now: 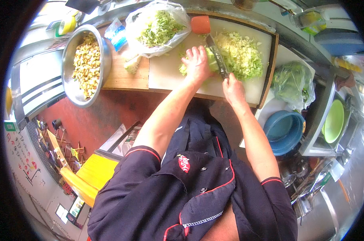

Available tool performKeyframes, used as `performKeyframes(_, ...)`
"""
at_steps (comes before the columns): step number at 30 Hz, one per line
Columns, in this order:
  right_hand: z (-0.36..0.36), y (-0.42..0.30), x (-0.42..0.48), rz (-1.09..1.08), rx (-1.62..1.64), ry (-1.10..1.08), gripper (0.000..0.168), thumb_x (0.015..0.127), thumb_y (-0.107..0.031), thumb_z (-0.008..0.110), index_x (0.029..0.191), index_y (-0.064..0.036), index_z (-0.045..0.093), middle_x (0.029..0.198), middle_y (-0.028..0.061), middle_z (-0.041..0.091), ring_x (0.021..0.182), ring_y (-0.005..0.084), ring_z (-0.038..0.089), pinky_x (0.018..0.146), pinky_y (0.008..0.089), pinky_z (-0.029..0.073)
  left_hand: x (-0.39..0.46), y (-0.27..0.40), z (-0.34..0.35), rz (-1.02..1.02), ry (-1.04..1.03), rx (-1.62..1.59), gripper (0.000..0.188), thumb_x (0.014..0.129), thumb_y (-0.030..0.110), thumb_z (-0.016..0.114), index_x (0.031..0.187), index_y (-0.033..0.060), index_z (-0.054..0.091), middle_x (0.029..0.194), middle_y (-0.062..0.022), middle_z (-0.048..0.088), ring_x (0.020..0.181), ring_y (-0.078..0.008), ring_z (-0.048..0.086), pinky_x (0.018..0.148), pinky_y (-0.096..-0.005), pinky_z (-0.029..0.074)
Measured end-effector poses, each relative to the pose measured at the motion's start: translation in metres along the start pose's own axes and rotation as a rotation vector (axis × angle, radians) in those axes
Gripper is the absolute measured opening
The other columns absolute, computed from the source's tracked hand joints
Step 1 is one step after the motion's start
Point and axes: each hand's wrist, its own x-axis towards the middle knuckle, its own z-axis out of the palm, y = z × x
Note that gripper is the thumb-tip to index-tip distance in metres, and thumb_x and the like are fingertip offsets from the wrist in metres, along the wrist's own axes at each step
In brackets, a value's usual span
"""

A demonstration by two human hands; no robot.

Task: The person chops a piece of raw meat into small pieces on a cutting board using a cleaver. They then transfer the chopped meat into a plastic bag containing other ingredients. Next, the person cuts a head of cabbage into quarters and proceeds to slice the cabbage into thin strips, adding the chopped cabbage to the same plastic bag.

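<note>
My right hand [233, 89] is closed around the handle of a kitchen knife [217, 55], whose blade points away from me across a white cutting board [167, 79]. Left of the blade, my left hand [197, 64] presses with spread fingers on a piece of cabbage [211, 60]. A heap of shredded cabbage [242, 55] lies to the right of the knife. More shreds fill a clear plastic bag [179, 39] at the board's upper left. An orange-red container [200, 24] stands beyond the knife tip. Another cabbage piece [132, 64] rests on the wood at the left.
A metal bowl [105, 64] of chopped, yellowish-brown food stands at the left end, near a blue plastic packet [118, 37]. To the right are a bag of green vegetables [293, 82], a blue basin [283, 132] and a green bowl [333, 121] in a sink. The board has a raised wooden rim [269, 72].
</note>
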Motion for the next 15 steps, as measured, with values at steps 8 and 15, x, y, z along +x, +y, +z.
performKeyframes(8, 0.000, 0.012, 0.001, -0.018, -0.023, 0.037, 0.019, 0.100, -0.019, 0.057, 0.103, -0.001, 0.059, 0.070, 0.0255, 0.066, 0.071, 0.0465, 0.069, 0.065, 0.0555, 0.053, 0.000, -0.002, -0.012, 0.115, 0.035, -0.127, 0.158, 0.036, 0.057, 0.101, 0.159, -0.0018, 0.022, 0.153, -0.0243, 0.037, 0.138, -0.0440, 0.040, 0.107, -0.0617, 0.039)
performKeyframes(15, -0.027, -0.006, -0.017, -0.039, 0.060, 0.056, 0.020, 0.100, -0.019, 0.057, 0.103, 0.000, 0.059, 0.072, 0.0259, 0.066, 0.072, 0.0469, 0.068, 0.064, 0.0552, 0.052, 0.001, -0.017, -0.005, 0.105, -0.070, -0.059, 0.150, 0.040, 0.050, 0.103, 0.157, -0.0029, 0.026, 0.149, -0.0224, 0.042, 0.136, -0.0417, 0.043, 0.108, -0.0570, 0.042)
